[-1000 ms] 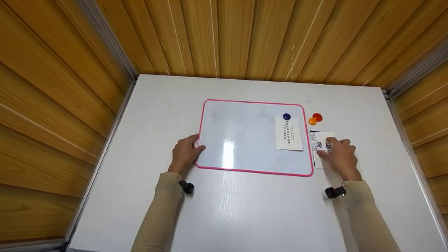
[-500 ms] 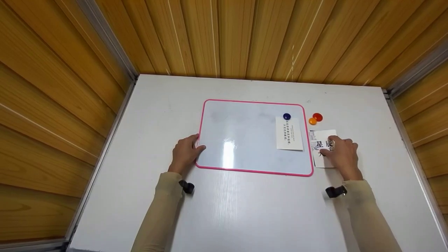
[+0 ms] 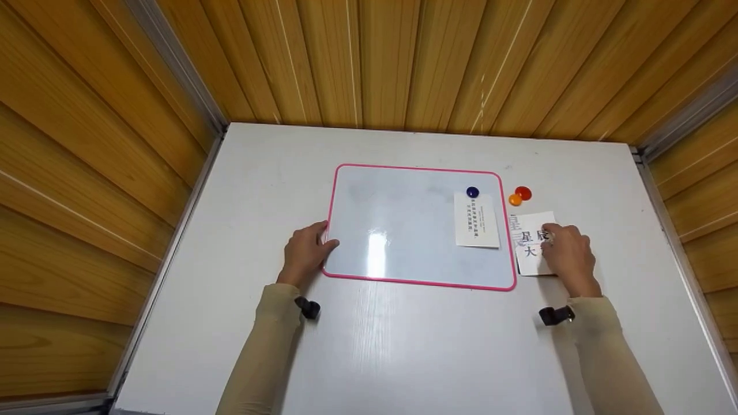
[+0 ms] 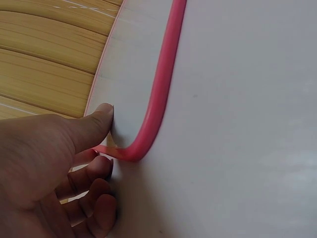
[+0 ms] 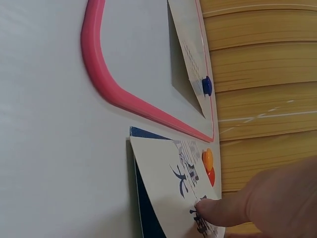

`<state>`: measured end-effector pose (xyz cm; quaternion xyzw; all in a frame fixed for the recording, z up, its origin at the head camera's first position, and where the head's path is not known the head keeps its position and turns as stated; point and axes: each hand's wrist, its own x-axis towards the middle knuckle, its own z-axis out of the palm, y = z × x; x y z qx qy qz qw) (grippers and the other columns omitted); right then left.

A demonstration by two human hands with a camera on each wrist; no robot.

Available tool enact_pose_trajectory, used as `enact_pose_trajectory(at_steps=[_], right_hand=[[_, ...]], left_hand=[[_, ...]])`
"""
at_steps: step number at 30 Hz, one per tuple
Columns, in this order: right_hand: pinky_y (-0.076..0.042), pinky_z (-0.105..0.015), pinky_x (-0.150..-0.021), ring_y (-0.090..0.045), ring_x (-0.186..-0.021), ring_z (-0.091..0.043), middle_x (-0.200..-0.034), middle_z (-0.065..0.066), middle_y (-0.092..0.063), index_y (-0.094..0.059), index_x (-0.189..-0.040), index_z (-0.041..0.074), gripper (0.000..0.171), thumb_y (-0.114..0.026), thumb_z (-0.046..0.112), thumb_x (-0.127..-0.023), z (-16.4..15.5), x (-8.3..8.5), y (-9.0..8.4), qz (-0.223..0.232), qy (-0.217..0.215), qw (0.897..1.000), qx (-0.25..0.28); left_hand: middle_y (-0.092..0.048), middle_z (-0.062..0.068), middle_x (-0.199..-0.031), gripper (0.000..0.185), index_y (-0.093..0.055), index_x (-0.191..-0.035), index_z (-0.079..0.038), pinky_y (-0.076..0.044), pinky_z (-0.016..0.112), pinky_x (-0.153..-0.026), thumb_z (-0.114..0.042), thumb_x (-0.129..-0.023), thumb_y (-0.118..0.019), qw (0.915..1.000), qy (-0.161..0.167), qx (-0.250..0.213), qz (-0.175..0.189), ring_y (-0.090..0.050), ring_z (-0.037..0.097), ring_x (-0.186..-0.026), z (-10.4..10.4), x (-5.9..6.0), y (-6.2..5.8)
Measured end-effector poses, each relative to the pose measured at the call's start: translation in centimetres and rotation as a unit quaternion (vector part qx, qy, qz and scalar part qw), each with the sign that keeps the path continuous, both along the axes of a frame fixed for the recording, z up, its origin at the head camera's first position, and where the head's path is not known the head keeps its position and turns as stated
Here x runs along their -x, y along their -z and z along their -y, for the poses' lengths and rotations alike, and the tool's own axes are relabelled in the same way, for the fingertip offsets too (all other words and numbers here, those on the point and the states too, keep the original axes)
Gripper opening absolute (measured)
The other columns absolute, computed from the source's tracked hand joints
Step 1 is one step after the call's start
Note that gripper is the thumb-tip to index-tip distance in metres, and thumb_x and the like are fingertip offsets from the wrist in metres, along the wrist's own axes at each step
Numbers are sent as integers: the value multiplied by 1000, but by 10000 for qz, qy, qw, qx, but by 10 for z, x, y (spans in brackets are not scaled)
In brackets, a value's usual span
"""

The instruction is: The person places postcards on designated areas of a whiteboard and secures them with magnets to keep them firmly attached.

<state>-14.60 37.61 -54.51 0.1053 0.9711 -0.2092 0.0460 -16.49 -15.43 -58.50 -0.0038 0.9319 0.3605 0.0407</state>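
Observation:
A whiteboard [image 3: 398, 202] with a pink rim lies on the table. My left hand [image 3: 304, 248] grips its left edge, thumb over the rim and index finger at the outer side, as the left wrist view shows. On the board's right part a dark blue magnet [image 3: 473, 192] sits at the top of a printed white card [image 3: 477, 225]. Right of the board, my right hand [image 3: 569, 253] pinches a white card [image 5: 158, 173] with large black characters, thumb on its face; the other fingers are mostly hidden. Beneath it shows a dark blue card [image 5: 143, 133].
An orange magnet [image 3: 515, 200] and a red magnet [image 3: 523, 193] lie touching beyond the cards, just right of the board. Wood-patterned walls [image 3: 380, 63] close off the back and sides of the white table [image 3: 369, 346].
My right hand has shifted slightly right, and the lettered card has turned a little, showing more of its characters. The left hand and the whiteboard stay where they were.

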Motion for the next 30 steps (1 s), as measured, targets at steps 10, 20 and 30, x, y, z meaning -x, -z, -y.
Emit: enact_pose_trajectory(at_steps=[10,20,30], right_hand=[[-46,-63,-79,-52,-109,-52,-139,-37,-46,-53,-144,-3,47,-52,-3,-97,-5,-1,-8,29,-2,9999,159],[-46,-62,-82,-55,-110,-51,-127,-39,-56,-62,-135,-6,40,-54,-5,-96,-9,-1,-6,-493,-113,9977,447],[-43,-43,-71,-54,-97,-42,-123,-34,-60,-69,-126,-3,33,-53,-5,-97,-11,-1,-10,-664,-11,9961,586]], left_hand=[[-73,10,-107,57,-62,-142,-8,-52,44,-92,-29,-92,-78,10000,-4,-22,-11,-60,24,-94,0,1,1],[-72,10,-108,60,-60,-144,-8,-53,45,-90,-30,-92,-79,10000,34,69,4,-59,23,-92,1,1,3],[-71,6,-97,60,-60,-144,-8,-51,41,-81,-30,-92,-79,9999,65,98,-37,-56,22,-85,2,3,4]])
